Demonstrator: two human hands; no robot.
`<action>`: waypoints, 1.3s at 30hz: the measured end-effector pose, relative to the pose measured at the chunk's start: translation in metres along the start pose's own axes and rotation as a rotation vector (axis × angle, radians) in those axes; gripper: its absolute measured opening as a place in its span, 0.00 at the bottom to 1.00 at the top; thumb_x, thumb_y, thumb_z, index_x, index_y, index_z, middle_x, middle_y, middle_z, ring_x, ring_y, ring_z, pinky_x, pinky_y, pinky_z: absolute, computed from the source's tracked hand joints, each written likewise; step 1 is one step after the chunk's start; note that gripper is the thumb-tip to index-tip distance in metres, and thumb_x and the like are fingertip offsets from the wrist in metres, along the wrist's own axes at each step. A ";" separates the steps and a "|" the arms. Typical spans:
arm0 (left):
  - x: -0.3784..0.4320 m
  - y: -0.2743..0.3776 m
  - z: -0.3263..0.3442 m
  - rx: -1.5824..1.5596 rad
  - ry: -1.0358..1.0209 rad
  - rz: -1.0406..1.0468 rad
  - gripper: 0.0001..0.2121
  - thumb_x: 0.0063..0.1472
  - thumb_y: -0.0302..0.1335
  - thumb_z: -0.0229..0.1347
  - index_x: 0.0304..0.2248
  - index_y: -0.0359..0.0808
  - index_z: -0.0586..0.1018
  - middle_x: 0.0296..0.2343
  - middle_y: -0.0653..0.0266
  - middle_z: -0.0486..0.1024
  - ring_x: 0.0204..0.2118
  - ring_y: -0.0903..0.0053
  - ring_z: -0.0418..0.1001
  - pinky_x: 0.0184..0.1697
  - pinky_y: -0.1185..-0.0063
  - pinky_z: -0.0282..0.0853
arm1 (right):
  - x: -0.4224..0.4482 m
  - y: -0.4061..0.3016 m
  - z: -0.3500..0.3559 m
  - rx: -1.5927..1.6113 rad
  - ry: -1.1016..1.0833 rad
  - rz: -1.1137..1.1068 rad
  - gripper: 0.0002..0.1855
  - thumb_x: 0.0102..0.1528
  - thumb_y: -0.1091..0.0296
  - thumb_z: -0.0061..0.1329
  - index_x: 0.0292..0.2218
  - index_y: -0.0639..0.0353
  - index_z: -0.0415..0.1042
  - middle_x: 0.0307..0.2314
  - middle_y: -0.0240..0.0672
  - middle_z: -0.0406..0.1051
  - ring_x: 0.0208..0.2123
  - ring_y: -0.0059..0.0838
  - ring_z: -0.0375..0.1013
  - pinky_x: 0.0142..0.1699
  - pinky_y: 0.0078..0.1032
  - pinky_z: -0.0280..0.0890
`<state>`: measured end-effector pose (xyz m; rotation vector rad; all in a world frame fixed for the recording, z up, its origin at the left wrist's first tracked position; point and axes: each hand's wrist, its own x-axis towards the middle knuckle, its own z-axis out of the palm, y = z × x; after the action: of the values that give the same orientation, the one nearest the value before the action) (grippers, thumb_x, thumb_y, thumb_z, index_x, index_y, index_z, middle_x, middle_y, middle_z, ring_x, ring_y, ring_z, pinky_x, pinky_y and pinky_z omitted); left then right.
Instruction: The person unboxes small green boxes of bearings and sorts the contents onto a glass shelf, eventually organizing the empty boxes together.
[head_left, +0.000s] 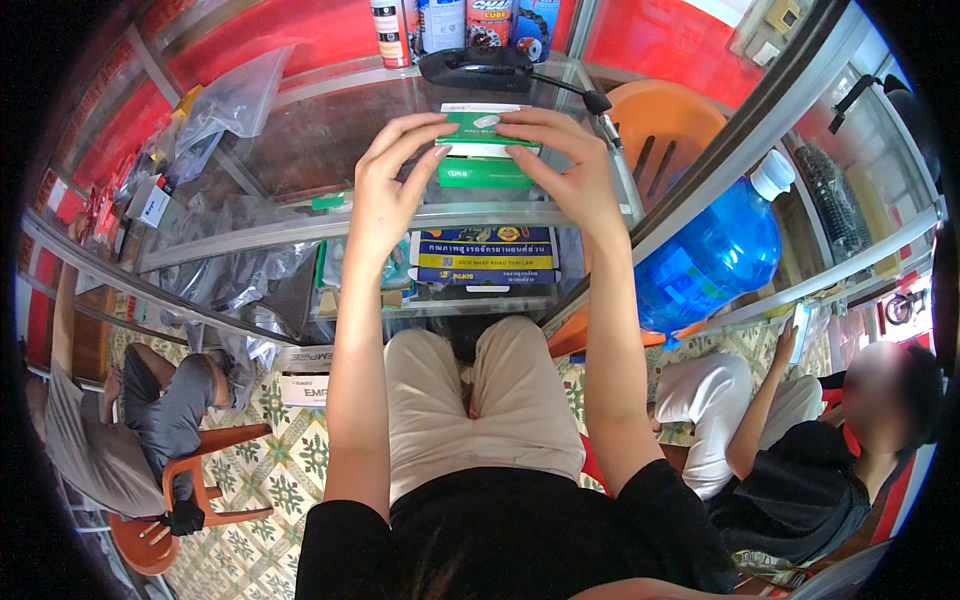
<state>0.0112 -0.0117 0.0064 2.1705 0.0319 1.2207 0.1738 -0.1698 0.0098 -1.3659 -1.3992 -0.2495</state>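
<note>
A green and white ball bearing box rests on the glass counter in front of me, its lid part raised along the near side. My left hand holds its left end, fingertips on the green top and thumb at the near edge. On the right end, my right hand grips it the same way, fingers on top and thumb in front. The inside of the box is hidden. Just behind the box lies a black motorcycle mirror with its stem pointing right.
Spray cans stand behind the mirror. To the right are an orange basin and a large blue water bottle. Plastic bags lie left. A blue-yellow carton sits on the shelf below. One person sits on each side.
</note>
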 end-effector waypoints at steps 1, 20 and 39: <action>0.000 0.000 0.001 -0.028 0.002 -0.020 0.12 0.58 0.20 0.57 0.42 0.33 0.81 0.43 0.58 0.76 0.44 0.70 0.76 0.47 0.76 0.71 | 0.000 0.000 0.000 -0.004 -0.002 -0.008 0.14 0.50 0.72 0.58 0.40 0.53 0.81 0.41 0.37 0.76 0.47 0.35 0.72 0.53 0.31 0.65; -0.002 0.002 -0.003 0.005 -0.029 0.019 0.12 0.58 0.17 0.56 0.42 0.32 0.82 0.42 0.59 0.78 0.42 0.76 0.76 0.44 0.80 0.71 | -0.001 -0.002 -0.004 0.003 -0.011 -0.017 0.12 0.51 0.76 0.56 0.39 0.58 0.81 0.40 0.36 0.77 0.46 0.32 0.73 0.53 0.29 0.64; -0.001 0.004 -0.001 0.054 -0.007 0.067 0.11 0.55 0.19 0.58 0.38 0.36 0.84 0.40 0.62 0.78 0.41 0.69 0.75 0.46 0.75 0.69 | 0.000 -0.003 -0.005 0.015 0.014 -0.019 0.12 0.47 0.75 0.59 0.37 0.58 0.81 0.37 0.37 0.78 0.44 0.33 0.75 0.51 0.29 0.67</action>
<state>0.0088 -0.0151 0.0077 2.2390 -0.0113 1.2634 0.1744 -0.1746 0.0127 -1.3366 -1.4000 -0.2596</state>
